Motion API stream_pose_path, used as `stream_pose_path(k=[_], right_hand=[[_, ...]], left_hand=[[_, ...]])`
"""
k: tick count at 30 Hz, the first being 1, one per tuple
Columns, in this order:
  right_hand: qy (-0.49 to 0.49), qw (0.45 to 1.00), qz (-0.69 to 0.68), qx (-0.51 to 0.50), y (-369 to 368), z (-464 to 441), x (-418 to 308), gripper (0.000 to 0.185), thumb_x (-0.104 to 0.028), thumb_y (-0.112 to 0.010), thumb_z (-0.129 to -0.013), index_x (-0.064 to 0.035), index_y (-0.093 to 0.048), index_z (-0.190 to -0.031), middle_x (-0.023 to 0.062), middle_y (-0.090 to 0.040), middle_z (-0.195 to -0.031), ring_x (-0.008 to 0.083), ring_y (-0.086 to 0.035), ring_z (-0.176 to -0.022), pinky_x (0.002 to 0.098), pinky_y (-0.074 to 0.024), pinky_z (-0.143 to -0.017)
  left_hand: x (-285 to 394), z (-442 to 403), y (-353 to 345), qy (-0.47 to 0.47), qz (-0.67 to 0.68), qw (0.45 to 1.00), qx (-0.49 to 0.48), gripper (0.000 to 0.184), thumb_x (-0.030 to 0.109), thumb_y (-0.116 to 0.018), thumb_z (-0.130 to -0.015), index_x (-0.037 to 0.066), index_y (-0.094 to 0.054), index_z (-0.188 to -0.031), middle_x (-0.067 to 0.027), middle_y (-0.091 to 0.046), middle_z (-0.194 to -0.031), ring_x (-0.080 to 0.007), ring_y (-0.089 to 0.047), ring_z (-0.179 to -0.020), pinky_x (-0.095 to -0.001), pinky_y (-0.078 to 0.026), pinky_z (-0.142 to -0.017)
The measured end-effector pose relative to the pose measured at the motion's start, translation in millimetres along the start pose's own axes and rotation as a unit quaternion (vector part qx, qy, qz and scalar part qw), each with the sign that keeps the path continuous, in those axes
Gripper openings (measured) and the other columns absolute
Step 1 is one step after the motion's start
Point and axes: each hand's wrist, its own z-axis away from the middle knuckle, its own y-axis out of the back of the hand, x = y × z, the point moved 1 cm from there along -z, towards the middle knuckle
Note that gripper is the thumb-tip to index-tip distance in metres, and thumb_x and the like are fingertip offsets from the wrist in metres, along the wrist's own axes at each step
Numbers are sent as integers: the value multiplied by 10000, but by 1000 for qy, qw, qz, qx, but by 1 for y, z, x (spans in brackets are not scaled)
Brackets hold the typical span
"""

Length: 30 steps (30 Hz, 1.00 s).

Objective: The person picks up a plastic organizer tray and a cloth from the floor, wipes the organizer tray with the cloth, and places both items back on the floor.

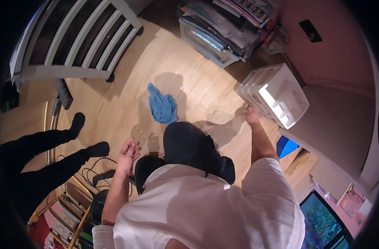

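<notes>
My left hand (129, 156) is raised beside my left knee, palm partly turned up, its fingers loosely bent and apart with nothing in them. On the right, my arm reaches out to a small white plastic drawer unit (276, 101). My right hand (252, 116) is at the unit's lower corner with its fingers curled against it; the fingertips are partly hidden. A crumpled blue cloth (162, 107) lies on the wooden floor (202, 83) in front of my knees, apart from both hands.
A grey slatted rack on wheels (79, 39) stands at the upper left. Stacked papers and bags sit on a clear storage box (206, 45) at the back. Another person's black-clad legs (52, 143), a floor-cleaner head (64, 94) and cables are on the left. A blue object (286, 146) lies at right.
</notes>
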Motion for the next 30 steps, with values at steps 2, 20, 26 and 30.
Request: stream_pose_path(k=[2,20,26,30], right_hand=[[-182,981,-58,-36,18,-9,-3,437,-135,-568,-798,-89,-509,-1229,151,-562,-1162,252,-525,-1084,335,-403,-916],[-323,925,-112,164,-32,-11,-31,874,-108,-564,-783,-125,12,-1441,187,-408,-1352,310,-448,-1211,352,-371,-983],[-136,977,-109,121,-41,12,-40,642,-176,-616,-787,-130,-322,-1356,155,-544,-1168,308,-552,-999,381,-414,-896],[203,941,140,230,27,42,-68,494,-268,-682,-748,-126,-472,-1172,109,-558,-1121,281,-554,-919,408,-396,-873]], left_hand=[[2,-5,-3,3,-19,1000,-7,393,232,-520,-919,120,-442,-1288,-80,-543,-1207,-179,-549,-1021,-290,-430,-831],[0,-21,-25,-6,-54,998,-29,418,256,-533,-915,103,-440,-1293,-65,-553,-1190,-164,-548,-1018,-295,-424,-846],[-5,-22,-27,-13,-80,996,-47,423,276,-527,-917,99,-440,-1292,-51,-556,-1183,-166,-548,-1021,-316,-417,-865],[3,-28,-25,-40,-68,996,-42,419,269,-533,-914,93,-446,-1284,-49,-563,-1160,-163,-550,-1016,-316,-418,-862]])
